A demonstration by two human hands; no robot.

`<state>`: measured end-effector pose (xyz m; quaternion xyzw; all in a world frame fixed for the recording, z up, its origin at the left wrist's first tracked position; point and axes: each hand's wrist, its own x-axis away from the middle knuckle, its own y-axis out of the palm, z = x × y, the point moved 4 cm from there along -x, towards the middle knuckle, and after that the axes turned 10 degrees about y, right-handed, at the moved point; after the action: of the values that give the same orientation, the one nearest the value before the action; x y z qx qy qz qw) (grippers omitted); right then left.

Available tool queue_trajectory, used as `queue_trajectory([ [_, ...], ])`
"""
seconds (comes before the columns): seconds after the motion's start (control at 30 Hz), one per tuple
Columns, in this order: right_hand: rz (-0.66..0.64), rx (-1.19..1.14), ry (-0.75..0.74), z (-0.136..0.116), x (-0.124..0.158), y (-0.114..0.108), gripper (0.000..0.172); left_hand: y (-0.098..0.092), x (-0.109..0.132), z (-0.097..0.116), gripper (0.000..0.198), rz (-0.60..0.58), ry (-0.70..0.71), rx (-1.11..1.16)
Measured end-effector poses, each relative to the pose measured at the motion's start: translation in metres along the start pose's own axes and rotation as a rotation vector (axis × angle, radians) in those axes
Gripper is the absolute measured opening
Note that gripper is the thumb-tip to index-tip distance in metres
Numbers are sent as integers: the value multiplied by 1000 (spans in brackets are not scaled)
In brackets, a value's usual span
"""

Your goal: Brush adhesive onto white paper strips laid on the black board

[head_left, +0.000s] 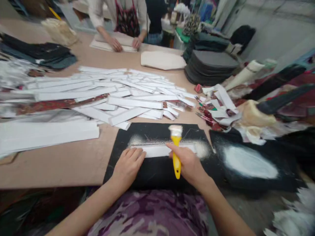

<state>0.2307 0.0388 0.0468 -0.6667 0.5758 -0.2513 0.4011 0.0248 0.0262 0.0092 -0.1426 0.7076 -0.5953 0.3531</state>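
Observation:
A white strip [157,151] lies lengthwise on a black board [152,173] in front of me, with a thin patterned edge along its far side. My left hand [130,165] is on the strip's left end, its fingers close together and gripping the edge. In my right hand [189,164] is a paintbrush [176,157] with a yellow handle, held bristles up and away from me. That hand's thumb and fingers also touch the strip's right part. Whitish wet smears show on the board around both ends of the strip.
Many white strips [137,104] are heaped beyond the board. At right are a black sheet with a white patch [248,162], scraps [221,105] and a dark stack [210,67]. Across the table [66,164], a person's hands [115,44] rest on pale cloth.

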Motion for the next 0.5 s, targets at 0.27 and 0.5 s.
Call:
queue_trajectory([
  [0.27,328,79,623,79,7,-43,28,14,12,11,37,43,98,-25],
  [0.5,215,85,545,89,30,-57,30,23,18,6,42,86,177,-73],
])
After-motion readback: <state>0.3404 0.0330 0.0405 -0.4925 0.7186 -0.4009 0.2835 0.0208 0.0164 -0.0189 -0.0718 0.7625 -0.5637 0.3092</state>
